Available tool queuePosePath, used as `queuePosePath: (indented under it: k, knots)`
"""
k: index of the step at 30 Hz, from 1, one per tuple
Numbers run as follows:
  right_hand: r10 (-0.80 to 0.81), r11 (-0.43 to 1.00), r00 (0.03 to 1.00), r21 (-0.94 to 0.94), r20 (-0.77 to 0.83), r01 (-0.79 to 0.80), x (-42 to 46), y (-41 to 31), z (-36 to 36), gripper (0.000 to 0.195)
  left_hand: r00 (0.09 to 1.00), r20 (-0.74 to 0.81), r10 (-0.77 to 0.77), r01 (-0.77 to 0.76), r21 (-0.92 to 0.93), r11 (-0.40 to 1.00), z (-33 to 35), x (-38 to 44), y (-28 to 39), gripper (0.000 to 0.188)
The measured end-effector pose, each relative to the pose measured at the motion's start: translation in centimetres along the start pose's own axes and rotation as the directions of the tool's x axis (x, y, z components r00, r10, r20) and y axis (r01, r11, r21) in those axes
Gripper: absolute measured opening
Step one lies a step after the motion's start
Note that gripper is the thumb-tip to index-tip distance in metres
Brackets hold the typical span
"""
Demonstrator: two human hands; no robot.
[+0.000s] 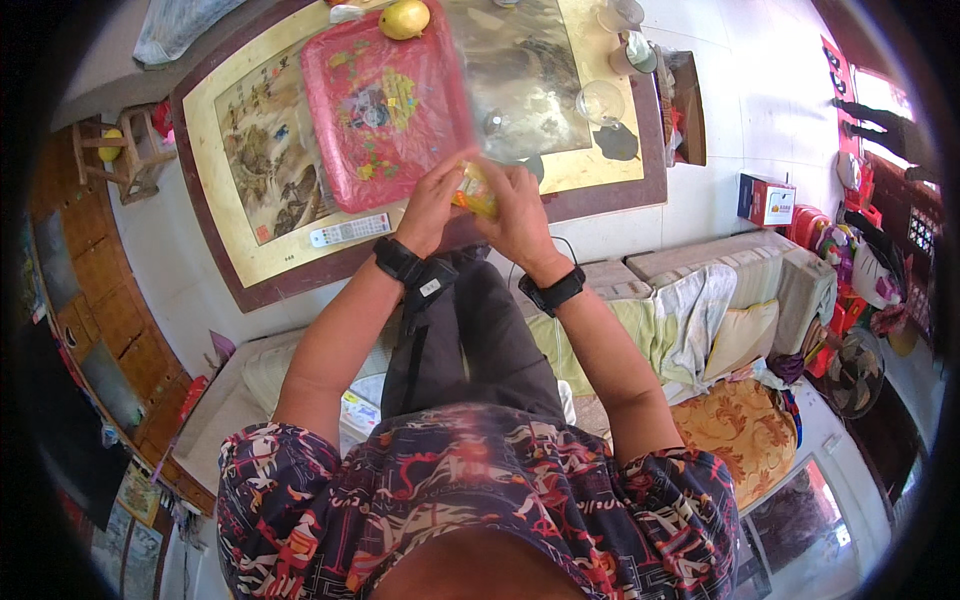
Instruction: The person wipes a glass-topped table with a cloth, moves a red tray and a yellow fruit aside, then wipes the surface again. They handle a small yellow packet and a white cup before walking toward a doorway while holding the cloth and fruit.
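Observation:
Both my left hand [431, 204] and my right hand [516, 214] grip a small yellow plastic packet [475, 192] between them, just over the table's near edge. The fingers cover much of the packet, which bears orange marks. Beyond my hands lies a red tray [352, 196] in clear plastic film, with yellow and green patches and a dark patch in its middle. A yellow fruit [405, 19] rests at the tray's far end. Close to my left hand is a light-coloured remote control [350, 230].
The low table [225, 266] has a landscape picture on top. Drinking glasses [600, 103] and a cup [632, 54] stand along its right side. A cardboard box [686, 109] is beyond. To the left is a wooden stool [127, 154]; a sofa [720, 262] extends behind me.

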State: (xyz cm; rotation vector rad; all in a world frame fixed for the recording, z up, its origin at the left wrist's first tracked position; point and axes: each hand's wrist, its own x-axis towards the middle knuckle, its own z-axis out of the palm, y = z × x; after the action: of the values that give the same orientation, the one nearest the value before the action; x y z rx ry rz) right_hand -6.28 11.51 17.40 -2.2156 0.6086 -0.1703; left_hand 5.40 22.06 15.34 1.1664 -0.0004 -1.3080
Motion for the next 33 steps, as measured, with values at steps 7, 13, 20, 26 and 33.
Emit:
queuePosePath:
  k: [7,13,20,26,33]
  knots:
    - [0.029,0.999,0.998,0.024,-0.047,-0.028,-2.1,0.6,0.3,0.074,0.997,-0.034,-0.073,0.065,-0.187,0.980,0.7,0.0,-1.5,0.036]
    - [0.047,0.997,0.998,0.069,-0.043,-0.044,-3.7,0.9,1.0,0.074,0.988,-0.062,-0.139,0.125,-0.184,0.975,-0.3,-0.2,-2.9,0.029]
    - [0.069,0.991,0.997,0.114,-0.030,-0.065,-5.5,0.7,2.8,0.077,0.989,-0.008,-0.150,0.148,-0.130,0.980,-2.8,-0.9,-4.4,0.023]
    - [0.103,0.991,0.991,0.089,-0.080,-0.095,-5.5,-1.5,5.6,0.079,0.997,-0.058,-0.051,0.051,-0.012,0.999,-4.8,-2.2,-4.0,0.027]
    - [0.123,0.991,0.988,0.055,-0.094,-0.119,-5.3,-4.7,7.3,0.081,0.995,-0.104,0.002,-0.002,-0.001,1.000,-5.2,-5.7,-2.0,0.038]
